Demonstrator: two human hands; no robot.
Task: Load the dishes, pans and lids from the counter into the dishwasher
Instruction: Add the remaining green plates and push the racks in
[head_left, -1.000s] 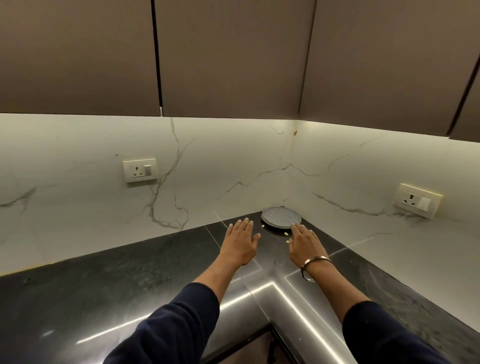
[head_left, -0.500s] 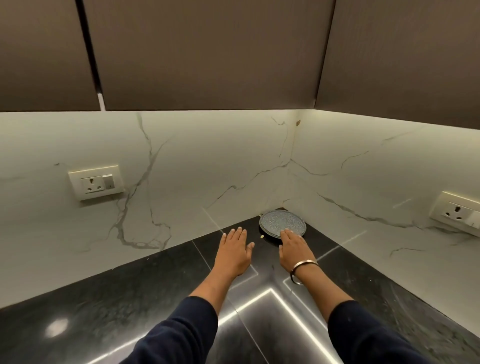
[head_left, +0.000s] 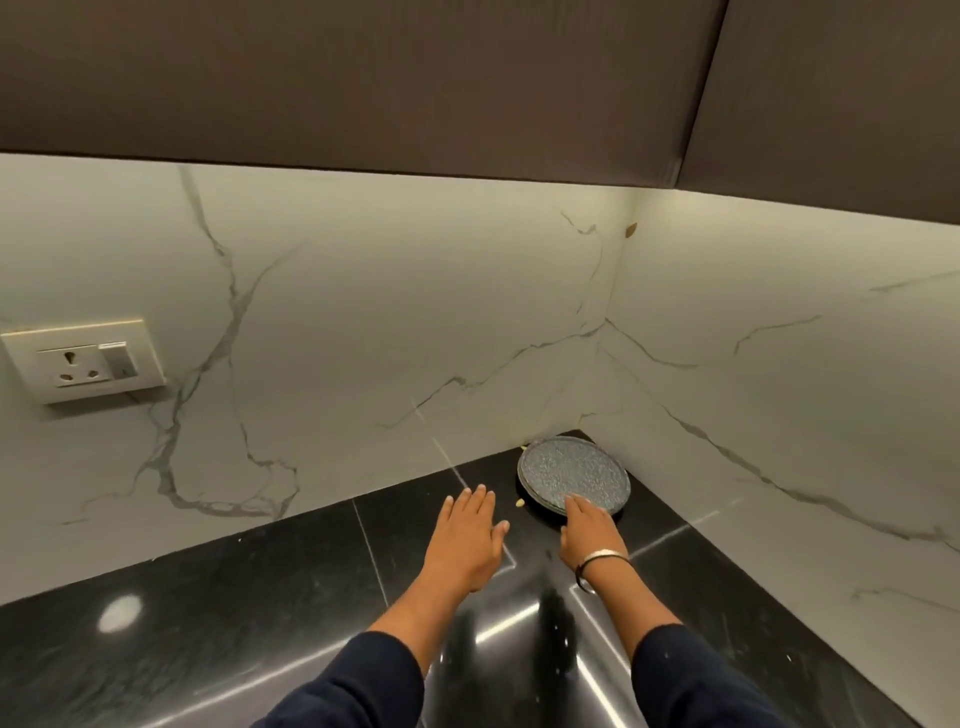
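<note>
A round speckled blue-grey plate (head_left: 569, 475), apparently stacked on another, lies flat in the far corner of the black counter (head_left: 208, 623). My right hand (head_left: 589, 535), with a metal bangle on the wrist, reaches forward and its straight fingertips touch the plate's near rim. My left hand (head_left: 465, 540) is stretched out flat just left of the plate, fingers straight, holding nothing and not touching the plate.
White marble backsplash walls (head_left: 363, 338) meet in the corner right behind the plate. A wall socket (head_left: 83, 361) sits at the left. Dark upper cabinets (head_left: 415, 78) hang overhead. Small crumbs (head_left: 518, 502) lie beside the plate.
Both hands have moved forward toward the corner. My right fingertips now rest on the plate's near rim. The view has shifted right and closer.
</note>
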